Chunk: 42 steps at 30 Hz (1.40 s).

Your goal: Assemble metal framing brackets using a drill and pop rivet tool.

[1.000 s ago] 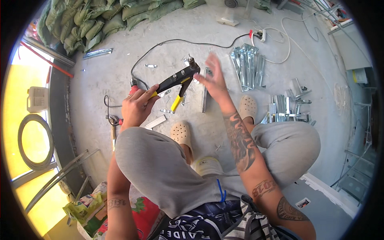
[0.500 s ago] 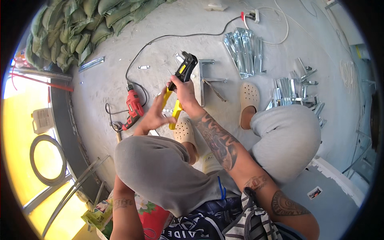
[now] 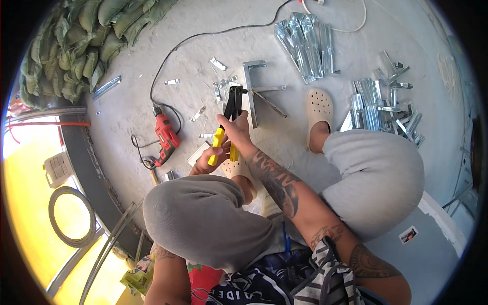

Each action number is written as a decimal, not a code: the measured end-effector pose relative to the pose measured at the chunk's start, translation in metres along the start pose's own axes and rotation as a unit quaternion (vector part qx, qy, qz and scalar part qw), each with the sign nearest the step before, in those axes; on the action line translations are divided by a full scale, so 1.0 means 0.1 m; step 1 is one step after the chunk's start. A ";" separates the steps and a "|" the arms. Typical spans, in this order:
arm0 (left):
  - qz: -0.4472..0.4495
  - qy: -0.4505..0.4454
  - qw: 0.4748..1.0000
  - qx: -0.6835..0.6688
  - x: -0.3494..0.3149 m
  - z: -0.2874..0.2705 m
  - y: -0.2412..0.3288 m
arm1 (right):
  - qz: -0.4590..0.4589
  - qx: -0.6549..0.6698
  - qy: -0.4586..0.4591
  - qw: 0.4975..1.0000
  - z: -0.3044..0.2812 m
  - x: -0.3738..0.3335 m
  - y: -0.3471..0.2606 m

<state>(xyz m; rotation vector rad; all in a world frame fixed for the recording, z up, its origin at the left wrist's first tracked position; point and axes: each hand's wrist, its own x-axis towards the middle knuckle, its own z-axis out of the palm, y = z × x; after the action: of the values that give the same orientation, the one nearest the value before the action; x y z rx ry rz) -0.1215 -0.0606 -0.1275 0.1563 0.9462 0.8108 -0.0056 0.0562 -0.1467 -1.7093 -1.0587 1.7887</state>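
Note:
A hand riveter (image 3: 233,104) with a black head and yellow handles is held upright between my knees. My right hand (image 3: 237,130) is closed around its black body, below the head. Lower down, my left hand (image 3: 215,156) has its fingers wrapped at the yellow handles, partly hidden behind them. The riveter's nose points right, close to a galvanized metal bracket frame (image 3: 250,91) on the floor; whether they touch I cannot tell. Small metal clips (image 3: 217,91) lie scattered just left of the head. A thin rod-like piece (image 3: 269,104) rests against the frame.
A red power drill (image 3: 166,134) lies at the left, its black cord running to the far side. Bundles of metal profiles (image 3: 307,48) and loose brackets (image 3: 391,101) lie right. Green sandbags (image 3: 76,46) are stacked far left. A hose coil (image 3: 72,217) is at the left.
The riveter has come closer to upright, its handles now nearer together. My left hand has gone from spread fingers to closing on the handles. The view has shifted slightly.

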 end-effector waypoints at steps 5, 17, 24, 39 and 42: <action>0.005 0.019 0.999 0.035 0.01 0.03 0.05 | 0.016 0.011 -0.028 0.999 -0.04 0.04 -0.06; -0.022 0.051 0.979 0.195 0.19 0.13 0.18 | 0.073 0.134 -0.069 0.986 -0.19 -0.01 0.09; -0.047 0.094 0.989 0.100 0.25 0.46 0.27 | 0.105 0.091 -0.078 0.987 -0.35 0.15 0.13; 0.089 0.206 0.896 0.382 0.60 -0.13 -0.08 | 0.198 0.467 -0.195 0.839 -0.09 0.28 0.44; -0.078 0.209 0.892 0.393 0.49 0.19 0.28 | 0.221 0.408 -0.207 0.861 -0.21 0.37 0.58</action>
<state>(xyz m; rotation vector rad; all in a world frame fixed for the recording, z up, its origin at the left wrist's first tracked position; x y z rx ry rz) -0.1060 -0.0037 -0.1361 0.6177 1.6452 0.2678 0.0211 0.0537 -0.2138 -1.0857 0.0692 2.4638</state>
